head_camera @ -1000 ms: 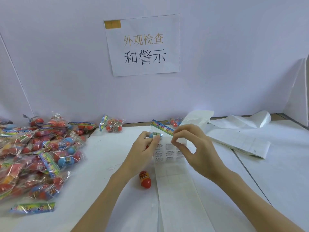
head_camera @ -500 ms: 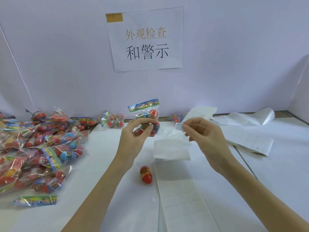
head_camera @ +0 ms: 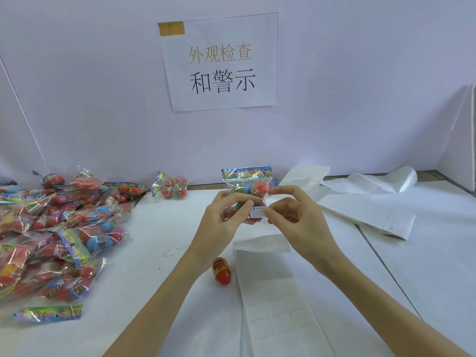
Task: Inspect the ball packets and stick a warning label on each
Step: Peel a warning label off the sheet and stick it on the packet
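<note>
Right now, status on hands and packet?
Left hand holds clear plastic ball packet upright above table. Right hand presses small white warning label onto its front. Nothing in the way.

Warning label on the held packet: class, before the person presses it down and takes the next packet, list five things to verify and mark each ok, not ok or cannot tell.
1. Ball packet held upright, off the table, by the left hand: ok.
2. Warning label lies on the packet's front, print facing out: ok.
3. Right hand fingertips at the label's edge: ok.
4. Label fully stuck, no lifted corner: cannot tell.
5. Label sheet within reach, but printed labels left on it: cannot tell.
</note>
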The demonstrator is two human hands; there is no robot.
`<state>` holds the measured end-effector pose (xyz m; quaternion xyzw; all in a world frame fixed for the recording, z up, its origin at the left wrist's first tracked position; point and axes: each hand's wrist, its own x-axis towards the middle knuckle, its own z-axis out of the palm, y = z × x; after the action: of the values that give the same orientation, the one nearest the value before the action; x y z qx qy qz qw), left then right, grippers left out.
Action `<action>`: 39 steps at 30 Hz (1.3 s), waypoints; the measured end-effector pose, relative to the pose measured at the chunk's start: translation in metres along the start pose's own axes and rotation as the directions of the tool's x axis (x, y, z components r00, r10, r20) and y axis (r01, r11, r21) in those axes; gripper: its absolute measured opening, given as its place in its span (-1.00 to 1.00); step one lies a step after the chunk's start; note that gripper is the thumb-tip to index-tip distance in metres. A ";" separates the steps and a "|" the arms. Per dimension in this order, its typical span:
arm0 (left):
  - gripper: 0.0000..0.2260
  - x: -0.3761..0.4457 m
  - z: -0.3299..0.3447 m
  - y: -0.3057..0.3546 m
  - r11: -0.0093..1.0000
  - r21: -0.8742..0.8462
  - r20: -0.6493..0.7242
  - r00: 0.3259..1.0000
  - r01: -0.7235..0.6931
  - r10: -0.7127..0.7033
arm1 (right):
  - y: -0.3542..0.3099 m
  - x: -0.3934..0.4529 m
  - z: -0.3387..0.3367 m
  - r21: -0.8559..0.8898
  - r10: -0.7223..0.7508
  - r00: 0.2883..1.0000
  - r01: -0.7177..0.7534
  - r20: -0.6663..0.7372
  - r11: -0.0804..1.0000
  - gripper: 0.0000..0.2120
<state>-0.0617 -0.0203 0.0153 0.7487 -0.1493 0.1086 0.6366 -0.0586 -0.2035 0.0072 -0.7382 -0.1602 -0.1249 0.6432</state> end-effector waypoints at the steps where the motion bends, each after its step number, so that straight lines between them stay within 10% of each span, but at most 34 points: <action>1: -0.84 0.000 0.000 -0.001 1.000 0.013 0.003 1.000 -0.008 0.008 | 0.000 0.000 0.000 -0.008 -0.002 1.000 0.002 -0.004 1.000 -0.73; 13: -0.66 0.001 0.002 0.000 0.993 -0.031 -0.019 0.994 -0.112 0.112 | 0.001 0.001 0.001 -0.157 0.057 0.995 -0.070 -0.086 0.985 -0.61; 23: -0.18 0.001 0.006 0.002 0.979 -0.177 -0.002 0.995 -0.102 0.103 | 0.001 0.005 -0.012 0.362 0.219 0.887 -0.376 0.405 0.853 -0.62; 30: -0.34 0.004 0.001 -0.004 0.997 -0.070 -0.070 0.997 0.021 -0.026 | -0.009 0.012 -0.021 0.085 0.289 0.936 -0.310 0.199 0.947 -0.57; 33: -0.69 0.009 -0.013 -0.007 1.000 0.000 -0.220 0.975 0.031 -0.031 | -0.022 0.025 -0.052 0.566 0.240 0.941 -0.336 0.239 0.753 -0.71; 36: -0.86 0.014 -0.024 -0.015 0.987 0.134 -0.278 0.960 0.086 -0.046 | -0.031 0.026 -0.081 0.863 -0.151 0.870 -0.415 0.469 0.289 -0.31; 39: -0.84 0.014 -0.023 -0.022 0.948 0.294 -0.258 0.965 0.119 -0.041 | -0.023 0.026 -0.084 0.810 -0.152 0.830 -0.455 0.536 0.370 -0.19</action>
<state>-0.0401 0.0046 0.0039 0.8244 -0.0190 0.1973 0.5302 -0.0424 -0.2817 0.0503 -0.2708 -0.2990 0.2562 0.8784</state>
